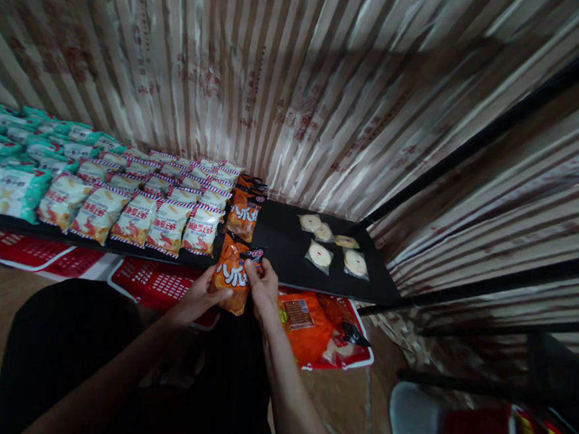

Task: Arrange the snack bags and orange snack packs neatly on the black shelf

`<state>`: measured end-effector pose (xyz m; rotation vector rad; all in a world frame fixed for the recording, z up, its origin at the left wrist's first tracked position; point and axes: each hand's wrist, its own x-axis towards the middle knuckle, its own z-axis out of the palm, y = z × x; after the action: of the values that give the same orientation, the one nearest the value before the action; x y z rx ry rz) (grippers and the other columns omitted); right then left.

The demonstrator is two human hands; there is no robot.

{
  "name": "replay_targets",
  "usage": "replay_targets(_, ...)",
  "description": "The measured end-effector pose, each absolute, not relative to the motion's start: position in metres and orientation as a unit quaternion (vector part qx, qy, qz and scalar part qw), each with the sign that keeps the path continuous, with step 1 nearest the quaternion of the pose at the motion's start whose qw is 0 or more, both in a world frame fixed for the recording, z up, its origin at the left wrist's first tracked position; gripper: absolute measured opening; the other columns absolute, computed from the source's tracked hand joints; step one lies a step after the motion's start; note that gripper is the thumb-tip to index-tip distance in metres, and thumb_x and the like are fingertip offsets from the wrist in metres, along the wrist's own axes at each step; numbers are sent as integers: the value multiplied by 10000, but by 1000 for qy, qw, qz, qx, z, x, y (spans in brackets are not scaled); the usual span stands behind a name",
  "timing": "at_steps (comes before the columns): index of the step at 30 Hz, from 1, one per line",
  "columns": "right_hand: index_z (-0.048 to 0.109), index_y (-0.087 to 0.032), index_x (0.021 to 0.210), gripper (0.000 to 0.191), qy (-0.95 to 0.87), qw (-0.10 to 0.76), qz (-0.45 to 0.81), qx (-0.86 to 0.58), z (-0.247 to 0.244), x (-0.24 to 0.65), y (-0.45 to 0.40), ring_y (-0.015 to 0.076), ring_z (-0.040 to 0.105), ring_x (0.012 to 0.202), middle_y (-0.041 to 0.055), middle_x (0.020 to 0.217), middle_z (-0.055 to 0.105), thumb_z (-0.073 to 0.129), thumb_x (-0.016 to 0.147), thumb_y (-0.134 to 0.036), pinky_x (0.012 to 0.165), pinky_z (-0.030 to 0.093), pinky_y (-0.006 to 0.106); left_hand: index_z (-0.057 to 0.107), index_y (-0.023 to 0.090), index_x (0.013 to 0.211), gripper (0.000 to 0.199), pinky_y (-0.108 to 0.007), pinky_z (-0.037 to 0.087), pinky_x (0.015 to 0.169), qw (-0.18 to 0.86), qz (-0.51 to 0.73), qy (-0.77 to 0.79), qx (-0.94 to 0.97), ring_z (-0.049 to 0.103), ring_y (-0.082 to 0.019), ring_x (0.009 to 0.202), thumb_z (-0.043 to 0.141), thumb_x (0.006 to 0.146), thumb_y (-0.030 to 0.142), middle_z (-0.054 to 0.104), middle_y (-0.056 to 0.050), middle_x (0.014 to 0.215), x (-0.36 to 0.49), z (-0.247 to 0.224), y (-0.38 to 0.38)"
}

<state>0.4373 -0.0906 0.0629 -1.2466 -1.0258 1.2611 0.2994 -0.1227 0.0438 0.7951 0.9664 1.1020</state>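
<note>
Striped curtain (206,59) behind the black surface (282,243), and at seven o'clock left hand (195,301) and right hand (264,289), grips closed, hold one orange packet (230,278)!

Gap on shelf (280,246); orange bags (244,215) beside

The picture is dim, and I can't see any lamp. Pale light makes shiny streaks on the striped curtain (205,72), with a soft, dark shadow high up. The orange bag (233,282) is clear enough, with little shiny spots. The black trousers (67,340) are almost lost in the dark. Things near the edges look stretched and a bit fuzzy.
</note>
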Motion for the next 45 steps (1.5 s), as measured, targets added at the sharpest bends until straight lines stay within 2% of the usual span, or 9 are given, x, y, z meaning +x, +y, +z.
replay_targets(3, 576, -174, 942, 395, -429, 509, 552, -502, 62, 431, -88, 151, 641, 720, 31, 846, 688, 661, 700, -475, 682, 527, 273, 495, 156, 1158, 674, -388, 478, 911, 655, 506, 443, 344, 616, -248, 1027, 783, 579, 343, 638, -114, 1136, 295, 36, -125)
replay_targets(8, 578, -195, 1051, 424, -445, 499, 586, -457, 61, 431, -91, 172, 641, 912, 50, 1015, 682, 672, 717, -439, 852, 501, 304, 505, 145, 1143, 604, -389, 498, 876, 620, 521, 459, 367, 624, -247, 999, 744, 636, 370, 649, -104, 1107, 292, 24, -121)
replay_targets(11, 589, -211, 1066, 448, -438, 494, 597, -456, 58, 438, -97, 187, 622, 992, 48, 1067, 672, 715, 683, -406, 902, 481, 320, 511, 148, 1136, 583, -376, 494, 884, 609, 525, 456, 383, 617, -243, 1012, 736, 645, 367, 649, -92, 1109, 298, 27, -114)
replay_targets(18, 584, -208, 1050, 440, -415, 502, 584, -484, 54, 453, -109, 194, 642, 922, 42, 1037, 685, 733, 662, -352, 867, 504, 347, 478, 158, 1201, 543, -366, 490, 901, 581, 518, 439, 448, 610, -225, 1030, 663, 727, 347, 639, -89, 1132, 322, 29, -102)
replay_targets(22, 578, -200, 1038, 432, -402, 542, 536, -507, 49, 456, -103, 195, 640, 914, 47, 1035, 682, 728, 657, -336, 866, 499, 354, 425, 169, 1284, 565, -403, 449, 967, 434, 494, 528, 537, 545, -235, 1137, 602, 778, 348, 568, -111, 1242, 327, 23, -100)
replay_targets(26, 572, -193, 1024, 414, -403, 558, 503, -523, 42, 456, -88, 191, 642, 878, 46, 1004, 684, 710, 660, -336, 850, 500, 359, 394, 136, 1311, 495, -439, 389, 1029, 268, 459, 579, 618, 456, -234, 1227, 482, 845, 278, 491, -141, 1319, 328, 22, -107)
replay_targets(29, 572, -189, 1028, 412, -410, 562, 491, -524, 37, 456, -75, 187, 638, 866, 47, 992, 680, 699, 665, -338, 837, 502, 355, 369, 134, 1330, 491, -437, 349, 1066, 203, 435, 568, 669, 399, -223, 1272, 443, 848, 198, 442, -140, 1365, 330, 23, -113)
replay_targets(39, 557, -178, 1035, 427, -419, 579, 473, -515, 26, 433, -37, 182, 635, 895, 63, 1020, 674, 681, 660, -339, 877, 487, 360, 483, 138, 1223, 396, -443, 388, 1045, 168, 374, 561, 719, 388, -244, 1284, 444, 829, 136, 370, -146, 1418, 320, 17, -113)
replay_targets(45, 480, -185, 1180, 564, -419, 591, 483, -492, 20, 413, -23, 186, 622, 978, 78, 1117, 645, 675, 670, -326, 919, 469, 367, 529, 120, 1166, 366, -424, 395, 1044, 161, 362, 564, 724, 405, -252, 1277, 448, 809, 114, 363, -156, 1424, 306, 21, -107)
